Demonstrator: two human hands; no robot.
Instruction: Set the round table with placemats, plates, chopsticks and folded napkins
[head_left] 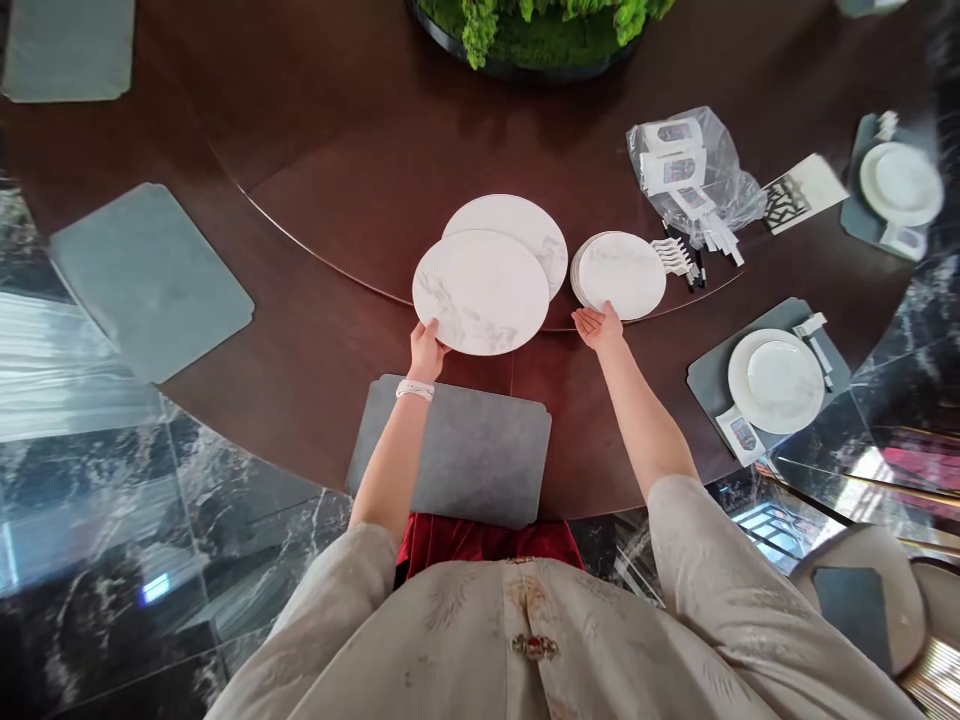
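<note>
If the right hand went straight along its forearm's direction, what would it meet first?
Probably the stack of small plates: the right hand is at their near edge, though whether it touches them is unclear.

One head-worn camera looks forward and steeply down: the wearer's shirt [457, 640] close at bottom centre, left hand [426, 353] and right hand [600, 326] mid-frame, desk [322, 130] reaching the top edge.

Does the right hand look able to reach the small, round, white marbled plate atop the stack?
Probably yes: the right hand, open and empty, is at the near edge of that plate, and nothing covers it.
</note>
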